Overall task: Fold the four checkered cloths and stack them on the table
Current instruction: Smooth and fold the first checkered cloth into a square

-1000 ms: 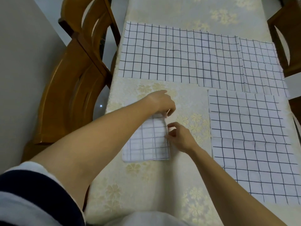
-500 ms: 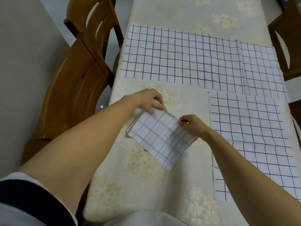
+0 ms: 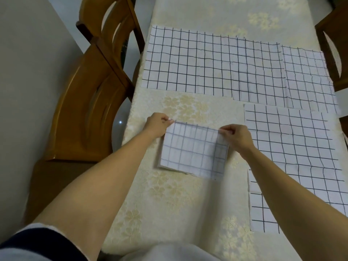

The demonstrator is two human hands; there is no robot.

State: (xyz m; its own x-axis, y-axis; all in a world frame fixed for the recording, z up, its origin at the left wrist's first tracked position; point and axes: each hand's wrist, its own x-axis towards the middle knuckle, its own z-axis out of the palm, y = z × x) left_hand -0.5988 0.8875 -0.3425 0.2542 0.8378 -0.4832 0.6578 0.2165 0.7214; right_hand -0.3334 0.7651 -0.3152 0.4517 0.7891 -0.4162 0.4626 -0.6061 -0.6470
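Two wooden chairs (image 3: 90, 102) are standing at the far left, pushed against the long edge of the surface (image 3: 180, 213), which is wearing a cream floral covering. Left hand (image 3: 157, 125) is pinching the far-left corner of the folded checkered cloth (image 3: 194, 149) between thumb and fingertips, holding it closed on the fabric. That folded cloth is lying near the middle of the surface, its near edge resting on the covering and its far edge being gripped at both corners. Right hand (image 3: 236, 135) is pinching the far-right corner of the same cloth, fingers closed on it. Beyond the hands, one wide open cloth (image 3: 188, 61) is lying flat across the far part of the surface, overlapping at its right end with a smaller open cloth (image 3: 308, 76). Nearer, at the right, another open cloth (image 3: 293, 147) is lying flat, just beside the right forearm. Part of another chair (image 3: 333, 34) is showing at the far right edge.
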